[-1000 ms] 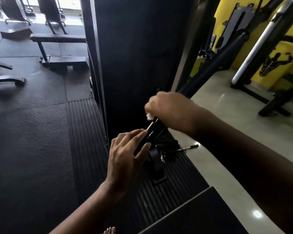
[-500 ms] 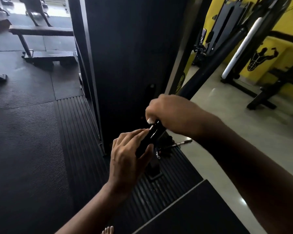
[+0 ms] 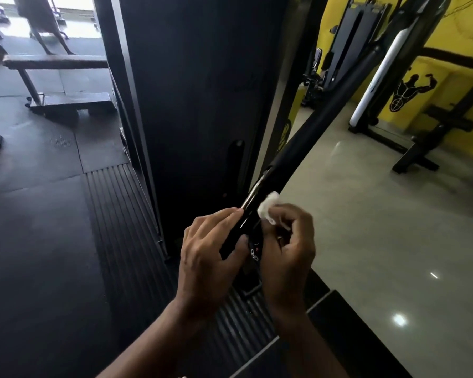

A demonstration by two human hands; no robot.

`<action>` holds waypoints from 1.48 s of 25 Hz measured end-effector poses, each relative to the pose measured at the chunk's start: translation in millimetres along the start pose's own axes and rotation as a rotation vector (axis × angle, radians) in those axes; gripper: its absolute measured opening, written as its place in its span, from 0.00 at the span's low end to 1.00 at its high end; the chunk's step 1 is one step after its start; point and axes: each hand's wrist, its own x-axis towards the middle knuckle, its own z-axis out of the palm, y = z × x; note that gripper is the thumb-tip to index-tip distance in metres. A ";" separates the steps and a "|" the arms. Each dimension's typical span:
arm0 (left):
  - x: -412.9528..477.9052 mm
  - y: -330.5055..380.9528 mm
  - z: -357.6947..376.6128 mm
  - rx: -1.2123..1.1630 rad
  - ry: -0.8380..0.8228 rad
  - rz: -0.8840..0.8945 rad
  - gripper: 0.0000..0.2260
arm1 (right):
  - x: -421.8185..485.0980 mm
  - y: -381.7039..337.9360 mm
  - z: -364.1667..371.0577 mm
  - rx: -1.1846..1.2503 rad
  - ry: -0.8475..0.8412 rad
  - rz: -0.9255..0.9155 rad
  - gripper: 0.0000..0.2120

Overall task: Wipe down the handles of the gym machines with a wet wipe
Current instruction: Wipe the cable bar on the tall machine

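1. At centre frame, the left hand (image 3: 210,257) wraps its fingers round the lower end of the black handle (image 3: 298,148), which slants toward the upper right.
2. The right hand (image 3: 287,249) pinches a white wet wipe (image 3: 268,208) against the handle's right side.
3. Both hands hide the handle's lower fitting, possibly a clip.
4. A dark machine column (image 3: 189,105) stands behind, and a bench (image 3: 55,62) sits upper left.

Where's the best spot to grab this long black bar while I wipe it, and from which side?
Grip the bar at its lower end, below the chrome section, from the left, as the left hand does. The bar slants up to the right, so that probably steadies it and leaves its right side free for the right hand and wipe.
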 end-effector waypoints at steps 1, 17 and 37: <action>-1.2 -0.6 1.8 0.003 0.006 -0.005 0.18 | -9.7 -4.6 5.6 0.162 0.019 0.265 0.07; 12.1 -6.9 -10.9 0.093 0.081 0.033 0.17 | 31.1 3.1 32.4 0.800 -0.034 0.772 0.11; 38.9 -18.3 -2.3 0.098 0.007 -0.013 0.18 | 87.4 15.1 12.0 -0.481 -0.483 -0.916 0.14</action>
